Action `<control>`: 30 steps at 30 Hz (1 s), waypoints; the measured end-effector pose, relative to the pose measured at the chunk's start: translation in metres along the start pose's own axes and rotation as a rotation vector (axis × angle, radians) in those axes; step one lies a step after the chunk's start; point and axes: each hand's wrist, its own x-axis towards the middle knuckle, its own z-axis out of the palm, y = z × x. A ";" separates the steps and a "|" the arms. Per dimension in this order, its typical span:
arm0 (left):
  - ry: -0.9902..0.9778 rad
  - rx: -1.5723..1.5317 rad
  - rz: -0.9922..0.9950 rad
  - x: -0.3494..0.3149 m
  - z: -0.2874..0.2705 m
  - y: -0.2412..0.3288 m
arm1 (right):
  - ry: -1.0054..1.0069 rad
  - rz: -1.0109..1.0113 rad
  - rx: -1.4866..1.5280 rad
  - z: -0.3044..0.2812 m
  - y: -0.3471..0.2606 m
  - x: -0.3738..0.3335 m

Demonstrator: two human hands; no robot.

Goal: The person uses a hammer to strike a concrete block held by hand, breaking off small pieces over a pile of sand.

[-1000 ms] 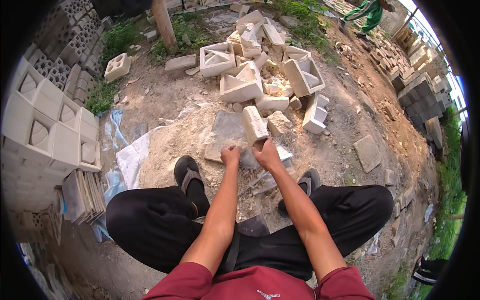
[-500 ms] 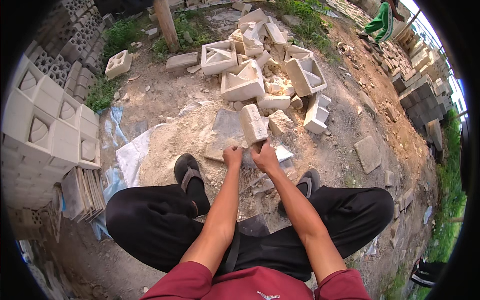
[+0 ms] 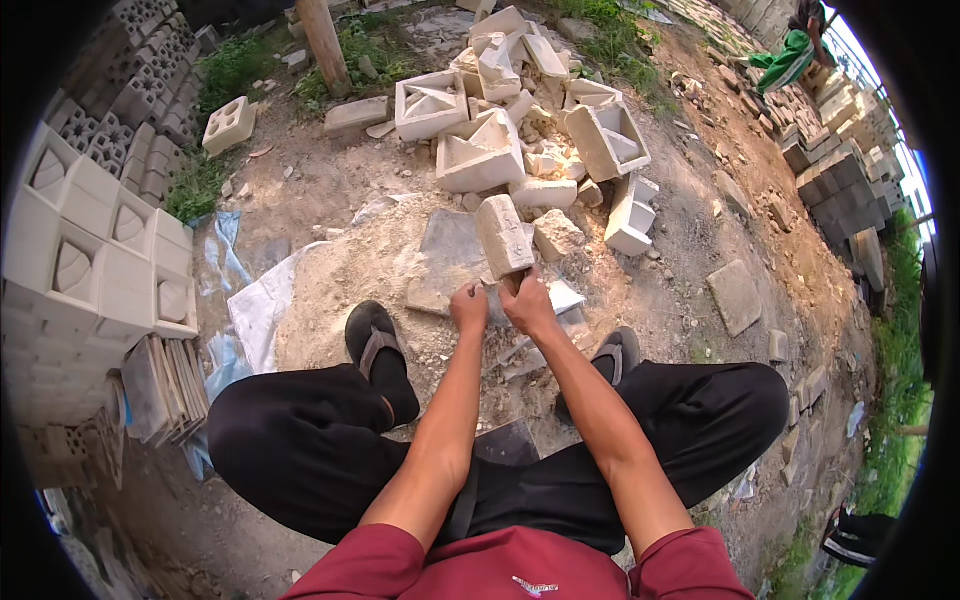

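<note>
A pale, dusty oblong block [image 3: 504, 236] stands out in front of my hands, tilted, its darker end face toward me. My right hand [image 3: 527, 304] is closed at that near end, fingers wrapped under it; whether there is a handle is hidden. Close on its left, my left hand [image 3: 468, 308] is curled into a fist, and what it holds, if anything, does not show. Beneath and beyond them lies a flat grey slab [image 3: 450, 250] on pale crumbled rubble [image 3: 350, 280]. A rough broken chunk [image 3: 558, 235] sits right of the block.
Beyond my hands is a heap of broken, hollow pale blocks [image 3: 482, 152]. Patterned blocks [image 3: 90, 230] are stacked at the left, above thin boards [image 3: 170, 390]. A wooden post [image 3: 325, 50] rises behind. Far right, a person in green trousers [image 3: 785, 62] bends near grey blocks [image 3: 845, 190].
Both hands keep nearly the same place at the block, the left shifting slightly toward the right. The person in green trousers at the far right has bent lower.
</note>
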 end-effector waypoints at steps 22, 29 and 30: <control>-0.067 -0.070 -0.060 0.008 0.012 0.000 | -0.105 -0.120 -0.308 0.020 0.028 -0.007; -0.177 -0.018 0.022 0.005 0.006 -0.001 | -0.046 -0.017 -0.013 -0.003 0.011 0.008; -0.194 -0.022 0.062 0.004 0.007 -0.001 | -0.052 -0.010 -0.015 -0.003 0.010 0.008</control>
